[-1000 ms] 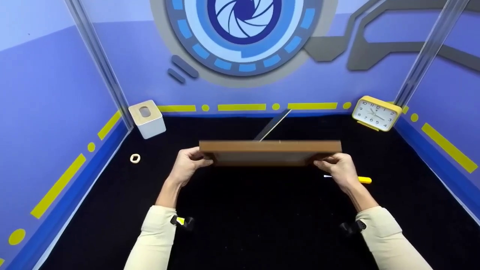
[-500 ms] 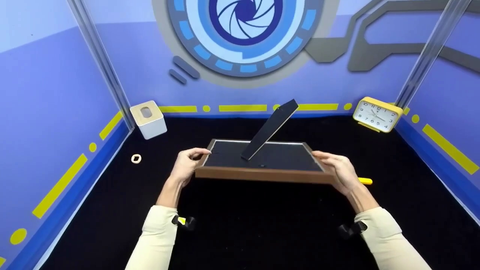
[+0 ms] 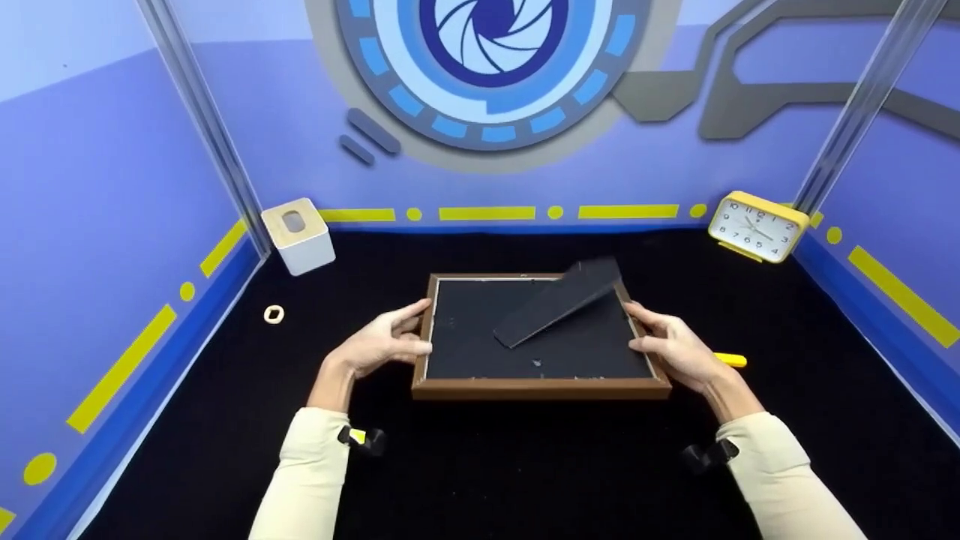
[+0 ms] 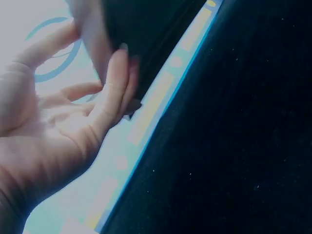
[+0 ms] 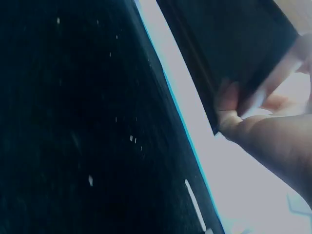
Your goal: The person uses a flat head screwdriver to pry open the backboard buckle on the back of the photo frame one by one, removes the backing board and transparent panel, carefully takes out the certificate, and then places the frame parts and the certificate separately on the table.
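Note:
In the head view a picture frame (image 3: pixel 424 388) with a brown rim shows its black back panel. From that panel a black easel leg (image 3: pixel 559 301) slants up to the right, its far end blurred. My left hand (image 3: pixel 380 341) grips the left side of the picture frame, thumb on the back. The opposite side is gripped by my right hand (image 3: pixel 675 347) in the same manner. Both wrist views show fingers around the rim; the face of the picture frame is turned away and hidden.
Beyond my right hand lies a tool with a yellow handle (image 3: pixel 730 360), partly covered. A small wooden ring (image 3: pixel 274 314) lies at left. A tissue box (image 3: pixel 298 240) stands back left and a yellow alarm clock (image 3: pixel 759 227) back right, near the walls.
The picture frame has turned from edge-on to showing its back towards the head camera. Its easel leg has swung lower to the right. Both hands keep hold of the sides.

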A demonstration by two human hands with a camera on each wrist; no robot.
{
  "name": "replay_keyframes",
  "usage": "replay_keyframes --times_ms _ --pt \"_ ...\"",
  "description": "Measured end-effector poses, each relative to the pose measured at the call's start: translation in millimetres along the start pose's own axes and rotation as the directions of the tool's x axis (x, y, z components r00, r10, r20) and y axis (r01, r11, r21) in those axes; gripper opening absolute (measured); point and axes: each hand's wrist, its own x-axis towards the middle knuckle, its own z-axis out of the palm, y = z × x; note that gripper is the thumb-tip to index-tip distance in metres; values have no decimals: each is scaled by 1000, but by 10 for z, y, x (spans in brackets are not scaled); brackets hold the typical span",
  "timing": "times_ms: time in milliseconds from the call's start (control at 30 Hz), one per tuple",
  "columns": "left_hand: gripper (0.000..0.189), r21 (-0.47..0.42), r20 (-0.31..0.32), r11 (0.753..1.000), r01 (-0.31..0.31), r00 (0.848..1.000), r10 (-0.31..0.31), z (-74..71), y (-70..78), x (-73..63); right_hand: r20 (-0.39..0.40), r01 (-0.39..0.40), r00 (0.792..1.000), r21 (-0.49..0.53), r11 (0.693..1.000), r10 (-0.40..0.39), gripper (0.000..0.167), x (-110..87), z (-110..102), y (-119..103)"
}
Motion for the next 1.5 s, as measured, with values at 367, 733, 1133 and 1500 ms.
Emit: replay_keyframes --times_ms 367,733,1133,1500 --pt "100 178 -8 982 54 999 -54 68 -112 31 -11 -44 999 -215 976 43 85 61 53 176" --pt "78 291 -74 956 28 997 -6 136 -191 128 -88 -95 994 -448 889 62 85 82 97 226" --pt "110 601 -38 791 115 993 -116 150 -77 64 14 -97 988 -714 693 153 104 -11 148 48" --pt "117 668 -100 727 159 987 -124 209 -58 57 41 -124 974 -729 673 225 123 -43 210 91"
